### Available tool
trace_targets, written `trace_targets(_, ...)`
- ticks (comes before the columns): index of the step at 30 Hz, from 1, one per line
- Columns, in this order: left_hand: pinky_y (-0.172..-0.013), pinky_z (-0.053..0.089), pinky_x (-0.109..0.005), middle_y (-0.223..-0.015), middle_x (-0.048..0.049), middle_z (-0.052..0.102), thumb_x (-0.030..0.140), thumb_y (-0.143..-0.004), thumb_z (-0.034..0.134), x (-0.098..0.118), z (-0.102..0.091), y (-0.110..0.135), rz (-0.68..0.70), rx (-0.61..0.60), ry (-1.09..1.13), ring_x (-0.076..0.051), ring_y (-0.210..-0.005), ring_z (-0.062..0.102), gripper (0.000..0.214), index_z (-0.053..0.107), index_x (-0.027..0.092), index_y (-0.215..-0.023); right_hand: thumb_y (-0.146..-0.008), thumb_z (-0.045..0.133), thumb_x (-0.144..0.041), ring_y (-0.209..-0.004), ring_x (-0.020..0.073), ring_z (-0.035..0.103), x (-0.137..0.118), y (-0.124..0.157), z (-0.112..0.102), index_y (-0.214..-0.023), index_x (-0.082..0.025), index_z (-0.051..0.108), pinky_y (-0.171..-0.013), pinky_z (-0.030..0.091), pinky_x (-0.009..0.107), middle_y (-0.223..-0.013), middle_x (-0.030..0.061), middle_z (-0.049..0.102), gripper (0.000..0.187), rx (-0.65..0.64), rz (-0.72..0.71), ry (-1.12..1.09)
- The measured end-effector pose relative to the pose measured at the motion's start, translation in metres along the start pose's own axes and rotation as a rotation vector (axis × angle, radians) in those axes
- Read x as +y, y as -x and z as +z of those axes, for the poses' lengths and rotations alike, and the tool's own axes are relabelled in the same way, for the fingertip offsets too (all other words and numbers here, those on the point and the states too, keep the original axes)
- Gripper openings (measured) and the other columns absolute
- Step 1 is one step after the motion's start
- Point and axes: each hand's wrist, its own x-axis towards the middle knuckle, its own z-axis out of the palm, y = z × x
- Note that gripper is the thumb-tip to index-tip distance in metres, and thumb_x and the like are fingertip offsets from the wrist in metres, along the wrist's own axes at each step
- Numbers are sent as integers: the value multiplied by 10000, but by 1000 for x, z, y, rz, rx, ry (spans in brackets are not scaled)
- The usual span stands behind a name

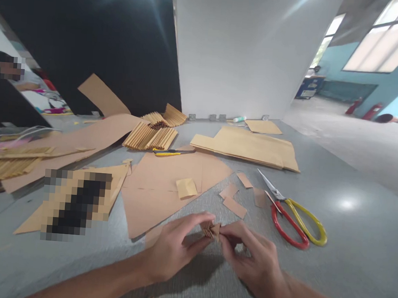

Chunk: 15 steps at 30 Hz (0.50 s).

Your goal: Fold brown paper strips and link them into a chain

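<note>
My left hand (173,248) and my right hand (252,259) meet low over the grey table (350,234), both pinching a small pleated piece of brown paper (212,229) between their fingertips. Thumb and fingers of each hand are closed on it from opposite sides. Just beyond the hands lies a large sheet of brown paper (162,183) with a small folded yellowish square (186,188) on it. Small brown paper scraps (235,207) lie to the right of that sheet.
Scissors with red and yellow handles (292,211) lie right of the scraps. A yellow utility knife (169,152), pleated paper fans (155,132), a stack of brown envelopes (250,146) and a white board (241,56) lie farther back. Another person sits at far left.
</note>
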Motion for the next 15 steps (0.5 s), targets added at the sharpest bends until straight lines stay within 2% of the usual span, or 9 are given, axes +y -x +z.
trace_targets(3,-991,571,-297,-1219,-42,733,212,-947,669,0,1,0,99,12,-66,-187,-1088,717,421,548,267,-1346,-938,588,-94,-649,98,644,-2,-1,-1,-1029,-236,620,-648,525,190,-816,-27,687,172,-6,24,-55)
trace_targets(6,-999,564,-279,-1250,-22,719,221,-961,651,2,-2,-1,41,-42,-33,-171,-1133,698,404,529,288,-1341,-938,579,-82,-652,98,645,-3,-1,-3,-1020,-234,617,-645,525,193,-809,-27,687,177,-23,6,-79)
trace_targets(9,-1000,565,-283,-1273,-14,705,231,-975,629,2,-4,0,-28,-94,15,-167,-1160,684,377,521,304,-1329,-946,573,-76,-651,106,644,-1,0,-3,-1031,-222,607,-631,515,210,-802,-17,684,172,-71,-78,-22)
trace_targets(15,-1035,550,-326,-1324,-34,682,235,-980,617,-1,-3,3,-11,-93,29,-188,-1208,663,390,504,305,-1346,-947,550,-21,-721,128,687,0,3,-3,-1057,-189,594,-659,506,241,-823,8,713,205,-49,-230,126)
